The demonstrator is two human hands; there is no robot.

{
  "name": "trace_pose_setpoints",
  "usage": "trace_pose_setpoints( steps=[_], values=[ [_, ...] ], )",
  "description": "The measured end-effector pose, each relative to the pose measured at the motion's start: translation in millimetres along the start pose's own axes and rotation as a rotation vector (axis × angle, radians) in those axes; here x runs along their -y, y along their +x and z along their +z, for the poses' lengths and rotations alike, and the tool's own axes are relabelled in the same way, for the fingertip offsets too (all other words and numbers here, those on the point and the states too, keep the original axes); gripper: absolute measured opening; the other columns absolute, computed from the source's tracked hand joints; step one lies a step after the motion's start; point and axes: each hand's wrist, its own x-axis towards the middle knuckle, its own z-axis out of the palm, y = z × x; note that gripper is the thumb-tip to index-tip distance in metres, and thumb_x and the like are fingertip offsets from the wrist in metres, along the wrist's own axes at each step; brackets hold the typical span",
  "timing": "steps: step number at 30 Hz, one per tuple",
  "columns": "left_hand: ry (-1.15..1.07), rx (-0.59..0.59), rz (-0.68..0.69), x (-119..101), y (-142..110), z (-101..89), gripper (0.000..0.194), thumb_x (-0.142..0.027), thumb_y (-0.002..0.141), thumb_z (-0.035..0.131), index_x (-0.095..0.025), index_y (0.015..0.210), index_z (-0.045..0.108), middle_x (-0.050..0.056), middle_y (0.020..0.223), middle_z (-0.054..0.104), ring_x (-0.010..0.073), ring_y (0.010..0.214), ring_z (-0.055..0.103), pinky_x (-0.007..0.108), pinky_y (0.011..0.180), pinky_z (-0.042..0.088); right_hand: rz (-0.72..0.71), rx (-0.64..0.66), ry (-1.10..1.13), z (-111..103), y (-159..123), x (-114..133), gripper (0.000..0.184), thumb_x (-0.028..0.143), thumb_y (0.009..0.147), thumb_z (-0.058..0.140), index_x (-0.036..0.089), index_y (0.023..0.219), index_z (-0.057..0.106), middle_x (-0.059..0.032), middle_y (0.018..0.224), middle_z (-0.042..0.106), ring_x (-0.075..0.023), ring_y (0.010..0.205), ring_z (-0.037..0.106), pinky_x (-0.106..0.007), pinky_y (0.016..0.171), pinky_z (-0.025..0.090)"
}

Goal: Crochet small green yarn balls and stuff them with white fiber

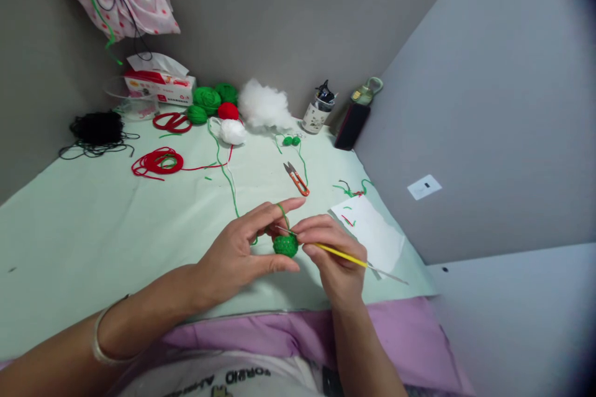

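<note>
A small, round green crochet piece is between my two hands, above the front part of the table. My left hand supports it, thumb along its lower edge and index finger stretched out with green yarn looped over it. The other left fingers are partly hidden behind the work. In my right hand a crochet hook with a yellow grip is pinched. The hook's thin metal tip reaches the top edge of the green piece, where the right fingertips also are.
Orange thread snips lie just beyond my hands, near two small green pieces. Yarn balls, white stuffing and a tissue box line the back. White paper with thread scraps lies right; red yarn lies left.
</note>
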Motion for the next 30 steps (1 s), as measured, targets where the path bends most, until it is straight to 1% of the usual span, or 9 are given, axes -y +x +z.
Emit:
trace_pose_setpoints(
  steps=[2, 4, 5, 8, 11, 14, 19, 25, 30],
  values=[
    [0.002, 0.024, 0.018, 0, -1, -0.7, 0.064, -0.032, 0.085, 0.081, -0.035, 0.145, 0.060, 0.001, 0.101, 0.059, 0.0176, 0.096, 0.056, 0.034, 0.098, 0.048, 0.021, -0.039, 0.032, 1, 1, -1, 0.016, 0.022, 0.093, 0.070, 0.032, 0.100, 0.082, -0.0063, 0.095, 0.078, -0.0224, 0.090, 0.070, -0.037, 0.075, 0.059],
    [0.020, 0.052, 0.032, -1, -2, -1.3, 0.056, -0.031, 0.094, 0.071, -0.035, 0.148, 0.057, 0.003, 0.106, 0.058, 0.0183, 0.101, 0.057, 0.035, 0.102, 0.047, 0.055, -0.080, 0.109, 4, 3, -3, 0.013, 0.026, 0.094, 0.070, 0.030, 0.097, 0.082, -0.0065, 0.093, 0.077, -0.0220, 0.088, 0.070, -0.036, 0.072, 0.058],
    [0.029, 0.060, 0.031, -2, -2, -1.5, 0.054, -0.030, 0.096, 0.068, -0.035, 0.148, 0.057, 0.003, 0.107, 0.058, 0.0186, 0.103, 0.057, 0.036, 0.103, 0.046, 0.077, -0.099, 0.162, 5, 3, -4, 0.012, 0.028, 0.094, 0.070, 0.029, 0.096, 0.082, -0.0065, 0.092, 0.076, -0.0211, 0.085, 0.069, -0.035, 0.069, 0.058],
    [0.042, 0.037, 0.011, -5, -2, -1.6, 0.056, -0.028, 0.092, 0.072, -0.035, 0.146, 0.059, 0.002, 0.106, 0.058, 0.0186, 0.104, 0.057, 0.035, 0.105, 0.046, 0.144, -0.146, 0.326, 9, 5, -5, 0.011, 0.032, 0.094, 0.070, 0.027, 0.093, 0.080, -0.0054, 0.088, 0.074, -0.0168, 0.074, 0.066, -0.030, 0.063, 0.055],
    [0.056, 0.006, 0.019, -7, 0, -1.6, 0.056, -0.025, 0.088, 0.076, -0.035, 0.142, 0.063, 0.002, 0.103, 0.057, 0.0183, 0.101, 0.057, 0.035, 0.103, 0.047, 0.190, -0.152, 0.387, 11, 6, -6, 0.015, 0.035, 0.095, 0.069, 0.024, 0.091, 0.078, -0.0048, 0.084, 0.074, -0.0150, 0.069, 0.064, -0.028, 0.062, 0.054],
    [0.095, 0.001, 0.038, -8, 2, -2.7, 0.057, -0.022, 0.086, 0.078, -0.036, 0.140, 0.064, 0.001, 0.101, 0.057, 0.0183, 0.098, 0.057, 0.036, 0.102, 0.047, 0.192, -0.125, 0.371, 10, 7, -7, 0.021, 0.039, 0.096, 0.067, 0.022, 0.087, 0.075, -0.0059, 0.084, 0.074, -0.0165, 0.071, 0.065, -0.029, 0.062, 0.055],
    [0.145, -0.016, 0.029, -10, 1, -4.5, 0.054, -0.022, 0.084, 0.079, -0.033, 0.136, 0.068, 0.001, 0.098, 0.057, 0.0181, 0.095, 0.058, 0.037, 0.101, 0.048, 0.158, -0.032, 0.364, 3, 8, -6, 0.021, 0.037, 0.100, 0.062, 0.023, 0.089, 0.073, -0.0053, 0.086, 0.074, -0.0165, 0.073, 0.064, -0.031, 0.067, 0.055],
    [0.134, 0.012, 0.040, -8, 2, -4.3, 0.052, -0.019, 0.084, 0.079, -0.032, 0.134, 0.069, 0.000, 0.097, 0.058, 0.0161, 0.092, 0.058, 0.033, 0.098, 0.049, 0.154, 0.060, 0.324, -7, 9, -6, 0.024, 0.038, 0.102, 0.058, 0.021, 0.092, 0.072, -0.0070, 0.089, 0.075, -0.0178, 0.077, 0.066, -0.033, 0.068, 0.056],
    [0.155, 0.024, 0.055, -3, 2, -5.0, 0.054, -0.019, 0.085, 0.079, -0.033, 0.135, 0.068, 0.000, 0.098, 0.059, 0.0161, 0.093, 0.059, 0.033, 0.098, 0.049, 0.114, 0.149, 0.257, -14, 13, -1, 0.023, 0.031, 0.103, 0.055, 0.021, 0.093, 0.073, -0.0070, 0.091, 0.074, -0.0177, 0.078, 0.068, -0.033, 0.068, 0.056]
  ],
)
